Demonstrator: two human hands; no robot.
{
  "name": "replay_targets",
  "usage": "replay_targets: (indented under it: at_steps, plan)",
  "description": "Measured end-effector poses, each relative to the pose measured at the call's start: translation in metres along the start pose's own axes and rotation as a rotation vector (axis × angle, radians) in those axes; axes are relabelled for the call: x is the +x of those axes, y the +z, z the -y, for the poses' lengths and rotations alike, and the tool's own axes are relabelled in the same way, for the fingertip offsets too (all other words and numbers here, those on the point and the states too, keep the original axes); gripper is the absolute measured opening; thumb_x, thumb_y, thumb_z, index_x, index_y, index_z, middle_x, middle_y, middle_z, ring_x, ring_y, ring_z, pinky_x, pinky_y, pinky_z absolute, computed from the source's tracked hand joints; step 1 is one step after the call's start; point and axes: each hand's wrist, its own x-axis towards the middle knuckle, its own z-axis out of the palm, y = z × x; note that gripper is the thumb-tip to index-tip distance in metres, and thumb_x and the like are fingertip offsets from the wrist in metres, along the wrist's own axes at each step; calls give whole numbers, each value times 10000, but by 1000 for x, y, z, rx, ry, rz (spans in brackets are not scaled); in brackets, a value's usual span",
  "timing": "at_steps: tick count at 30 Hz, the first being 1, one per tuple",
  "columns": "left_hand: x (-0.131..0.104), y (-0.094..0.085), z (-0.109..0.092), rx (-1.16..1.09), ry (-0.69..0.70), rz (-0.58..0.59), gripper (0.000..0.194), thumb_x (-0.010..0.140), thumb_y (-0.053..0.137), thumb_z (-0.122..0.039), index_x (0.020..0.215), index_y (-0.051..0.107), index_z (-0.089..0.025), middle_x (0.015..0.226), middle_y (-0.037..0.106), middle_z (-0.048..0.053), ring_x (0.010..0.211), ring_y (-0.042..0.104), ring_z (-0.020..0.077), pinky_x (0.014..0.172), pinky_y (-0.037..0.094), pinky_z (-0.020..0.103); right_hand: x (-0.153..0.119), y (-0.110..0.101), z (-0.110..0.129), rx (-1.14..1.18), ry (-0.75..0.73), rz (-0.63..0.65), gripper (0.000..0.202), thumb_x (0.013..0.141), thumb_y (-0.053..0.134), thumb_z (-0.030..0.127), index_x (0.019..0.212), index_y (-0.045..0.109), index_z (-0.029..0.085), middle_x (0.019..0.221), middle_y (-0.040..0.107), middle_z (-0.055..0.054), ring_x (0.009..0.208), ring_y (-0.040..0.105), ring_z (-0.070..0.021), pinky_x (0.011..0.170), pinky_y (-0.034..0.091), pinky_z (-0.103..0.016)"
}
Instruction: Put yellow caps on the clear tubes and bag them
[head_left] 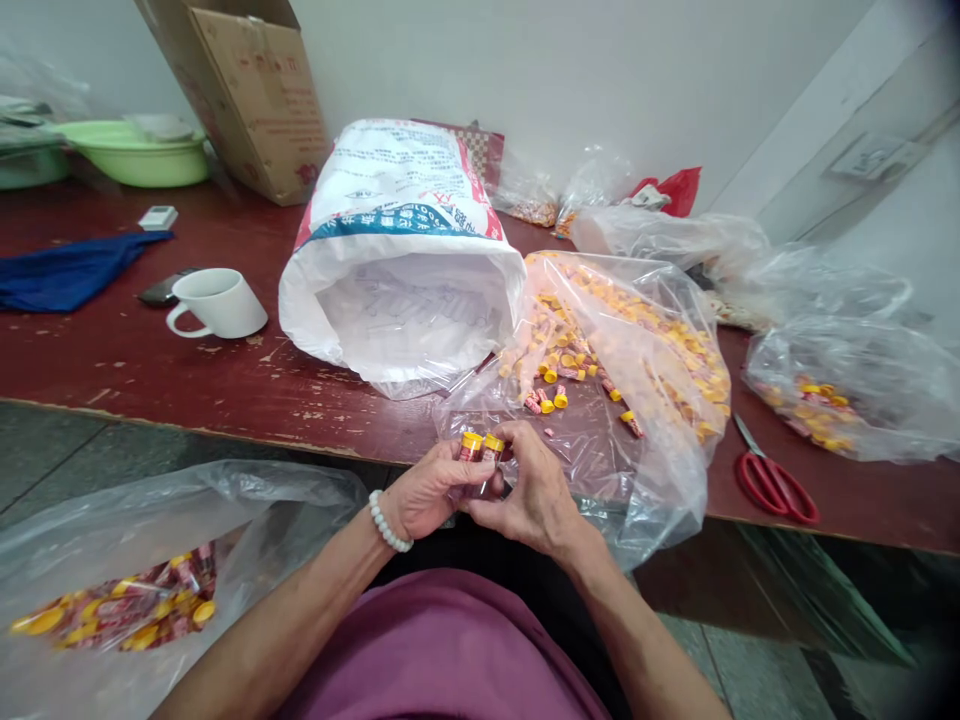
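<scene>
Near the table's front edge, my left hand [429, 492] is closed around two small clear tubes with yellow caps [470, 446], held upright side by side with its thumb across them. My right hand [541, 492] curls its fingers against the right-hand tube, close to the cap. Just beyond lies an open clear plastic bag [664, 485] with many loose yellow caps on pink-wrapped pieces [566, 360]. Left of it, a white woven sack [397, 180] lies with its mouth towards me, and clear empty-looking tubes [427, 310] show inside.
At lower left, a plastic bag [292, 490] holds filled yellow-capped tubes [142, 605]. Red-handled scissors [772, 480] and another bag [885, 390] lie right. A white mug [221, 303], blue cloth [75, 270], carton [259, 100] and green basin [142, 155] stand left.
</scene>
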Motion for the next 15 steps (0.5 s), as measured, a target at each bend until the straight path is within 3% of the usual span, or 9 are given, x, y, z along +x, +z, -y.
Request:
replay_targets:
  at_steps: [4,6,9,10,13,15]
  plan:
    - [1,-5,-2,-71,-46,-10,193,692,714,-183,849,646,-93,708,626,47,643,572,110,599,406,208,3,-1,0,-26,10,56,488,521,753,342,914,503,194,792,570,-2,685,554,-160,629,461,-293]
    - [-1,-6,-1,-96,-48,-45,184,685,721,-191,824,646,-99,696,624,43,633,572,109,599,409,213,1,1,-3,-56,-45,98,639,530,783,386,1063,499,177,942,611,-64,828,596,-218,721,491,-352]
    - [-6,-7,6,-164,-46,-75,204,633,748,-173,800,647,-110,698,625,32,643,584,116,654,437,235,-5,12,-7,-86,-193,145,920,560,797,436,1316,352,159,1245,524,-168,1116,528,-301,901,460,-455]
    - [-9,-8,9,-198,-39,-82,224,599,758,-151,790,647,-111,700,624,28,649,586,116,667,443,235,-8,18,-9,-86,-235,165,907,595,783,434,1337,337,167,1278,504,-172,1151,510,-303,925,452,-463]
    - [-19,-14,21,-285,-50,-125,258,516,767,-105,742,642,-104,687,614,20,627,583,108,639,451,220,-10,39,-9,-59,-315,233,616,750,678,369,1291,424,220,1168,591,-124,1072,575,-261,880,497,-425]
    - [-32,-24,26,-318,-46,-196,256,520,768,-118,739,638,-96,683,607,18,602,582,99,610,456,214,-9,52,-5,-10,-352,280,643,776,650,379,1337,377,223,1205,572,-131,1103,564,-263,887,500,-423]
